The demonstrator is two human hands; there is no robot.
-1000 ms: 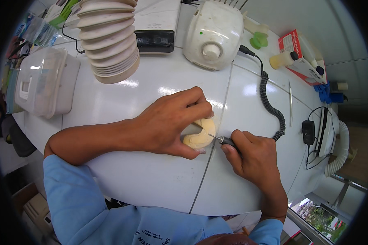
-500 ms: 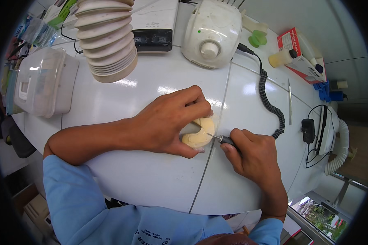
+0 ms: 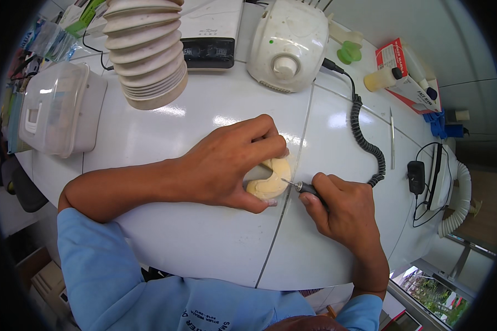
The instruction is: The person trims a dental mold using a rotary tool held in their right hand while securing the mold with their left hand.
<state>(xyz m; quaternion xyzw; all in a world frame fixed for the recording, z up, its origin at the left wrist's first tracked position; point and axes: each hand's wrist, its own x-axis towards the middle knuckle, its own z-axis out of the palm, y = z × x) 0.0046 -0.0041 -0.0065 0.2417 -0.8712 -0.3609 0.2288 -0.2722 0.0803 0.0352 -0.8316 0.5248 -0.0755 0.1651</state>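
Pinched between thumb and fingers of my left hand (image 3: pixel 221 163) is a pale yellow, horseshoe-shaped dental cast (image 3: pixel 269 187), held down at the white tabletop. Part of the cast is hidden under my fingers. My right hand (image 3: pixel 342 209) is closed around a dark rotary handpiece (image 3: pixel 309 190), pen-fashion. Its thin metal bur (image 3: pixel 288 181) points left, with the tip at the cast's outer right side. Whether the bur is spinning cannot be made out.
A ribbed suction hose (image 3: pixel 146 60) hangs at the upper left beside a clear lidded box (image 3: pixel 58 110). A white control unit (image 3: pixel 287 47) with a knob stands at the back; its coiled black cord (image 3: pixel 364 135) runs down the right. A slim metal tool (image 3: pixel 392 138) lies further right.
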